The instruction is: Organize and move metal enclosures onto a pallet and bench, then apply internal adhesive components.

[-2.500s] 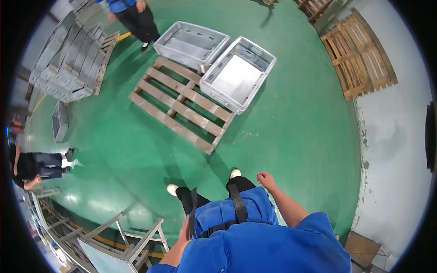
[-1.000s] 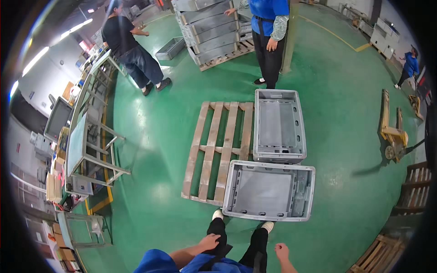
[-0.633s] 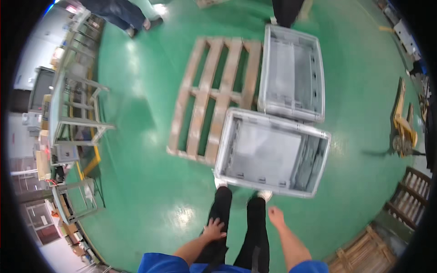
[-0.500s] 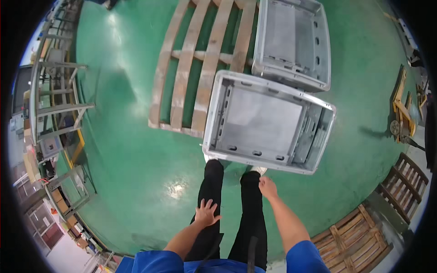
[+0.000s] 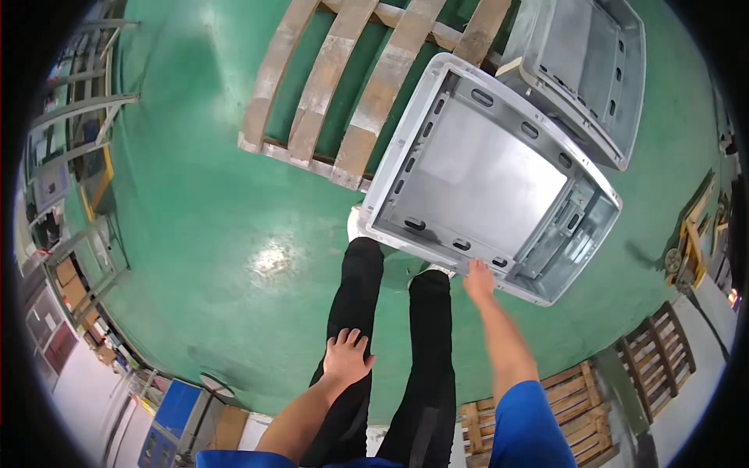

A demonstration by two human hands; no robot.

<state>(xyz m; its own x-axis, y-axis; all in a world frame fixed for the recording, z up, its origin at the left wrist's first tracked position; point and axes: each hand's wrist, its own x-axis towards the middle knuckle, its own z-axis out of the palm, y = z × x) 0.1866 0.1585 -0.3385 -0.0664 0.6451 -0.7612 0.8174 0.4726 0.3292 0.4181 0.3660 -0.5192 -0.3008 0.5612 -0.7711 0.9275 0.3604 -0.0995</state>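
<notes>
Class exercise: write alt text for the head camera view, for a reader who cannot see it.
Seen from above, a person's right hand touches the near rim of an empty grey plastic crate lying partly on a wooden pallet on a green floor. Their left hand rests on their thigh; a second grey crate sits beyond.

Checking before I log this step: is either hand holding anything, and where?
The right hand touches the near rim of the grey crate; a closed grip cannot be told. The left hand rests on the thigh, holding nothing.

Right hand (image 5: pixel 479 281) outstretched, left hand (image 5: pixel 346 358) spread.
</notes>
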